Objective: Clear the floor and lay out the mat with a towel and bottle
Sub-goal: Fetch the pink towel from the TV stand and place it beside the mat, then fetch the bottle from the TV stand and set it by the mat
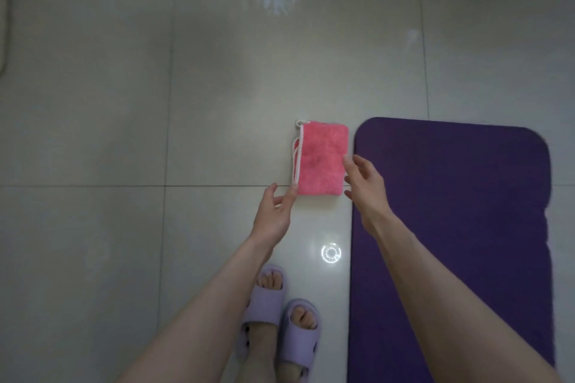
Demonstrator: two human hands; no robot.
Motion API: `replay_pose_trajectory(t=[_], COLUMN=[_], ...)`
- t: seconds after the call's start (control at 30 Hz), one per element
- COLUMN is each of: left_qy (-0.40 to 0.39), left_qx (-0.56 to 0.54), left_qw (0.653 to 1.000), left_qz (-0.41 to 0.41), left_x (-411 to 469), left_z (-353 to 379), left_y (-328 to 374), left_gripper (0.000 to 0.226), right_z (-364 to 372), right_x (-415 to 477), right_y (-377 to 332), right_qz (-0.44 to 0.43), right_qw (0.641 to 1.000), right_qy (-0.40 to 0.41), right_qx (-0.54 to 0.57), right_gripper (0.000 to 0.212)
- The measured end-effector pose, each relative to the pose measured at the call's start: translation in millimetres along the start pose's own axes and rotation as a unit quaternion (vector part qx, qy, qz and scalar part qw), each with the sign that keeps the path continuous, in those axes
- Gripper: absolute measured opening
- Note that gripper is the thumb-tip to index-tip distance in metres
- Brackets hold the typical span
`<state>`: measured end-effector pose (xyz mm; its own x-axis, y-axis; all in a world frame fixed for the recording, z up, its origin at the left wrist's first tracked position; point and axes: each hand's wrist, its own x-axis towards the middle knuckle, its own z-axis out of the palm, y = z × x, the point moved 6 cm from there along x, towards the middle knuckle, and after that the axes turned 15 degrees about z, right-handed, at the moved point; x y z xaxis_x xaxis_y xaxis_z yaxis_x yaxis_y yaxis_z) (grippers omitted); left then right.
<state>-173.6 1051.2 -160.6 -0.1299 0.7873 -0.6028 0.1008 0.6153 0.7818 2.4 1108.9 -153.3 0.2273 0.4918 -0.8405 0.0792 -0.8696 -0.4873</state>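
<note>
A folded pink towel with white trim lies flat on the tiled floor, just left of the purple mat, which is unrolled along the right side. My left hand hovers at the towel's near left corner, fingers apart, a fingertip at its edge. At the towel's right edge is my right hand, also spread, with fingertips touching or nearly touching the cloth. Neither hand grips anything. No bottle is in view.
Glossy grey floor tiles stretch ahead and to the left. My feet in lilac slippers stand below the towel, left of the mat. A pale rounded object shows at the far left edge.
</note>
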Motion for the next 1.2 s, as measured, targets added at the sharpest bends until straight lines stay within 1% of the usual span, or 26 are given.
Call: replay_pose_trajectory(t=[0.27,0.43,0.6,0.63,0.7,0.8,0.93,1.03,1.1,1.13,1.2], left_qy=[0.046,0.088,0.143,0.146,0.177,0.214,0.270,0.304,0.327,0.335,0.356], left_qx=[-0.019,-0.048,-0.090,-0.093,-0.113,-0.132,-0.159,-0.165,-0.162,-0.160,-0.164], left_qw=[0.998,0.992,0.980,0.979,0.971,0.959,0.939,0.927,0.920,0.917,0.909], left_qz=[0.050,0.072,0.102,0.104,0.113,0.130,0.143,0.144,0.143,0.143,0.143], left_x=[-136.1,-212.6,-279.5,-285.6,-314.9,-347.9,-405.6,-445.9,-471.3,-479.7,-509.1], left_z=[-76.2,-127.7,-193.5,-199.6,-236.0,-282.8,-365.9,-433.8,-480.7,-495.7,-545.5], left_y=[120.4,166.7,194.7,196.2,196.6,194.6,176.2,152.0,134.6,129.9,108.1], left_gripper=[0.058,0.049,0.043,0.043,0.041,0.037,0.042,0.045,0.042,0.040,0.040], right_z=[8.1,23.1,52.6,54.8,78.8,116.4,196.5,263.1,308.6,323.2,374.8], right_x=[-186.5,-291.4,-380.8,-389.2,-423.1,-465.3,-533.3,-581.1,-611.8,-622.5,-658.6], right_y=[-72.5,-102.8,-120.4,-123.4,-128.2,-132.0,-115.6,-92.7,-74.3,-67.9,-47.5], right_qz=[-0.038,-0.061,-0.088,-0.090,-0.102,-0.118,-0.131,-0.132,-0.130,-0.130,-0.136], right_qw=[0.998,0.997,0.992,0.992,0.987,0.980,0.965,0.957,0.950,0.947,0.938], right_qy=[-0.036,-0.055,-0.084,-0.087,-0.112,-0.147,-0.197,-0.226,-0.245,-0.252,-0.271], right_qx=[-0.020,-0.013,-0.030,-0.031,-0.053,-0.067,-0.110,-0.129,-0.145,-0.148,-0.166], right_gripper=[0.055,0.041,0.037,0.035,0.030,0.029,0.026,0.030,0.033,0.033,0.030])
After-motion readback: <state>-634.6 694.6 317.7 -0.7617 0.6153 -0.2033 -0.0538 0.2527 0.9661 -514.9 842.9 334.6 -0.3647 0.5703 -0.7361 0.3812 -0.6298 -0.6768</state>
